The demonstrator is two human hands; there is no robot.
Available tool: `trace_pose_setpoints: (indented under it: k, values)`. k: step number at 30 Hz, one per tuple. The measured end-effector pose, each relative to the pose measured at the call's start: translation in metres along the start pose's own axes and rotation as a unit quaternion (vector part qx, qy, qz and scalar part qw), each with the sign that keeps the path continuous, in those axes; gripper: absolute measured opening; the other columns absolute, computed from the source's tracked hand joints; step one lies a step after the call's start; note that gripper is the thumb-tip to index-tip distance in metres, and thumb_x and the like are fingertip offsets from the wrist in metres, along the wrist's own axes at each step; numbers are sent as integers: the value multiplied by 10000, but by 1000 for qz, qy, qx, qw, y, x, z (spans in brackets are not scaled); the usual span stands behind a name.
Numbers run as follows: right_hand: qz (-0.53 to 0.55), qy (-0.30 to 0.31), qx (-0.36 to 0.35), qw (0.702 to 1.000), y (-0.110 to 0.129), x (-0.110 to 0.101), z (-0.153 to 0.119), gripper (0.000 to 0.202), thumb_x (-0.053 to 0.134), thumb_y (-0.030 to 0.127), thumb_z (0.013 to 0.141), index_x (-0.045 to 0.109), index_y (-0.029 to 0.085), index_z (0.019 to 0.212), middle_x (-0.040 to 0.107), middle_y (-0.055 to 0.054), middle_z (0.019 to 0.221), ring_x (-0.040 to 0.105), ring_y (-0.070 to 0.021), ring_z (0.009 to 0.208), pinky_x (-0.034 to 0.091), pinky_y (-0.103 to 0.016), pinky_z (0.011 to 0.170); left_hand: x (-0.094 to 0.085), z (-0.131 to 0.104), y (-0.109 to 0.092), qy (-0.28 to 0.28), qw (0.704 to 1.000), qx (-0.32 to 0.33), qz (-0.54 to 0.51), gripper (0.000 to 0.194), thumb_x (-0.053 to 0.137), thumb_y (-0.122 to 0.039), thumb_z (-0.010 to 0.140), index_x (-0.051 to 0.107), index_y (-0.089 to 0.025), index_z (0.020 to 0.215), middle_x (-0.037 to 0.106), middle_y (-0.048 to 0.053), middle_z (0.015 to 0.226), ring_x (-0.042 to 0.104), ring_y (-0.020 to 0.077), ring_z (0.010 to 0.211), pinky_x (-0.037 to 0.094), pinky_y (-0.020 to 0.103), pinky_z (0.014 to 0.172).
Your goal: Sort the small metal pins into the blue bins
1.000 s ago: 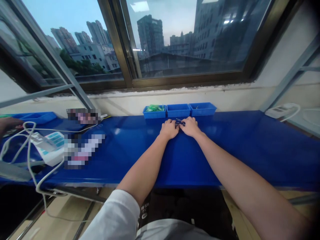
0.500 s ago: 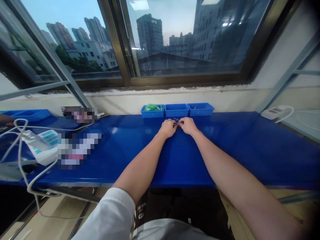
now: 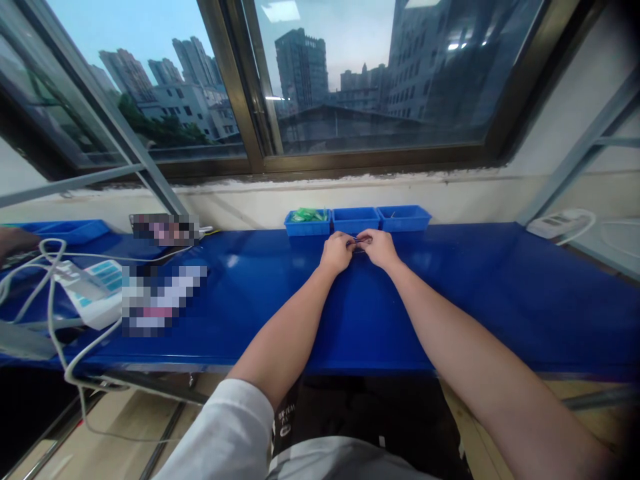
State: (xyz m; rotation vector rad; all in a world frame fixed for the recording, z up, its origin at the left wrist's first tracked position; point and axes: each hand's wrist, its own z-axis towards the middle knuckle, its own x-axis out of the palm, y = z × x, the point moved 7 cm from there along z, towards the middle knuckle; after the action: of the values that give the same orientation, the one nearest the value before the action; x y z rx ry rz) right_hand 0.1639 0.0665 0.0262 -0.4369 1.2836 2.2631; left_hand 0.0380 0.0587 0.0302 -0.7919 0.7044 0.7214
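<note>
My left hand point(image 3: 338, 253) and my right hand point(image 3: 379, 248) meet above the blue table point(image 3: 270, 287), fingertips close together. Both are closed around a few thin, rod-like pieces point(image 3: 357, 241) that show between the fingers; their exact shape is too small to tell. Just behind my hands stand three blue bins in a row. The left bin point(image 3: 307, 228) holds green pieces, the middle bin point(image 3: 356, 221) shows no contents, and the right bin point(image 3: 406, 219) has a small thin item inside.
On the left are a white device with teal keys point(image 3: 103, 283), looped white cables point(image 3: 51, 293) and a blue tray point(image 3: 75, 231). Another person's hand point(image 3: 15, 243) shows at the left edge. A white device point(image 3: 557, 223) lies at the right by the metal frame.
My fingers have shifted slightly around the thin pieces, which now lie at another angle. The other person's hand reaches further into view at the left. The whole view has moved slightly.
</note>
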Motion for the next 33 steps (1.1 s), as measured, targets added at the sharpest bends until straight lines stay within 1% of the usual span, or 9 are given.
trace_pose_setpoints:
  k: [2, 6, 9, 16, 20, 24, 27, 30, 33]
  values:
    - [-15, 6, -2, 1000, 1, 1, 0, 226, 632, 93, 682, 704, 151, 887, 712, -57, 837, 648, -165, 746, 503, -292, 753, -4, 0, 0, -15, 1000, -8, 0, 184, 543, -221, 859, 702, -206, 950, 655, 59, 963, 592, 174, 950, 449, 281, 882]
    - [-40, 1, -51, 998, 11, -2, -2, 225, 610, 139, 721, 699, 178, 924, 703, -58, 940, 636, -181, 858, 488, -317, 818, -8, 1, -3, -2, 999, -8, -32, 208, 520, -252, 882, 706, -214, 967, 685, 50, 922, 611, 166, 890, 451, 271, 862]
    - [-34, 6, -70, 997, 16, -4, -2, 152, 592, 182, 752, 705, 185, 854, 708, -50, 886, 634, -184, 846, 481, -327, 821, -12, 2, -1, -10, 997, -15, -69, 195, 529, -242, 875, 711, -198, 927, 705, 46, 915, 627, 167, 862, 456, 270, 846]
    - [83, -15, -4, 996, 1, -7, 3, 154, 630, 282, 706, 683, 157, 779, 695, -50, 758, 627, -171, 719, 493, -324, 731, -16, 3, 8, -39, 990, -49, -123, 172, 549, -136, 828, 701, -178, 899, 714, 40, 925, 644, 157, 868, 468, 260, 851]
    - [193, -4, 45, 980, -8, -6, 4, 222, 677, 337, 630, 670, 149, 748, 686, -41, 725, 611, -162, 665, 490, -313, 668, -15, 2, 15, -36, 984, -91, -147, 167, 558, -147, 826, 688, -181, 925, 713, 35, 925, 647, 155, 866, 483, 272, 845]
    - [246, 0, 92, 965, -14, -7, 4, 240, 675, 339, 601, 685, 146, 745, 682, -38, 688, 577, -149, 585, 458, -285, 571, -12, 3, 16, -39, 975, -96, -195, 189, 577, -159, 823, 664, -161, 991, 707, 53, 945, 650, 149, 851, 494, 268, 825]
    - [247, -42, 81, 965, -18, -16, 7, 204, 623, 309, 628, 692, 155, 743, 694, -41, 715, 607, -166, 649, 474, -291, 621, -11, 3, 21, -61, 971, -105, -208, 296, 602, -169, 809, 611, -137, 1103, 679, 85, 1037, 643, 149, 867, 497, 268, 824]
    - [201, -123, 82, 968, -30, -33, 10, 203, 597, 283, 635, 696, 160, 762, 700, -41, 748, 637, -192, 752, 488, -320, 736, -12, 3, 25, -67, 980, -108, -155, 321, 591, -164, 805, 592, -135, 1125, 651, 96, 1096, 627, 160, 912, 483, 284, 865]
    - [138, -191, 106, 966, -47, -51, 11, 270, 566, 268, 651, 698, 154, 858, 706, -56, 824, 638, -201, 778, 491, -340, 767, -14, 1, 25, -53, 989, -104, -89, 310, 558, -165, 811, 592, -138, 1118, 636, 99, 1105, 604, 173, 979, 457, 285, 907]
